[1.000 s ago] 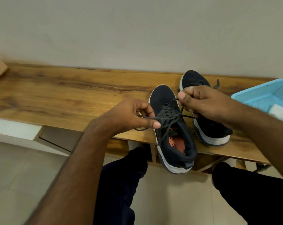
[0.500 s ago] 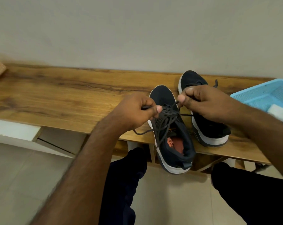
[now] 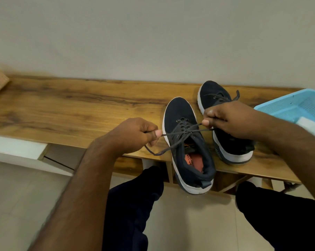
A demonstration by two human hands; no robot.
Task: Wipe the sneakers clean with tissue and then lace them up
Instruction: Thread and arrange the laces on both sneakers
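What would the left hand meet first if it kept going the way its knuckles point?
Probably the near black sneaker, beside the left hand pinching the dark lace; depth uncertain.

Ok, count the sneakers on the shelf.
2. One sneaker lies nearer, heel over the shelf edge, its lace ends pinched by the left hand and right hand. The other sneaker sits behind the right hand, partly hidden.

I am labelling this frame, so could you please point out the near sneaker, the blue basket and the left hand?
near sneaker point(image 3: 180, 109): head view, dark toe.
blue basket point(image 3: 278, 108): head view, near rim.
left hand point(image 3: 135, 136): head view, back of hand.
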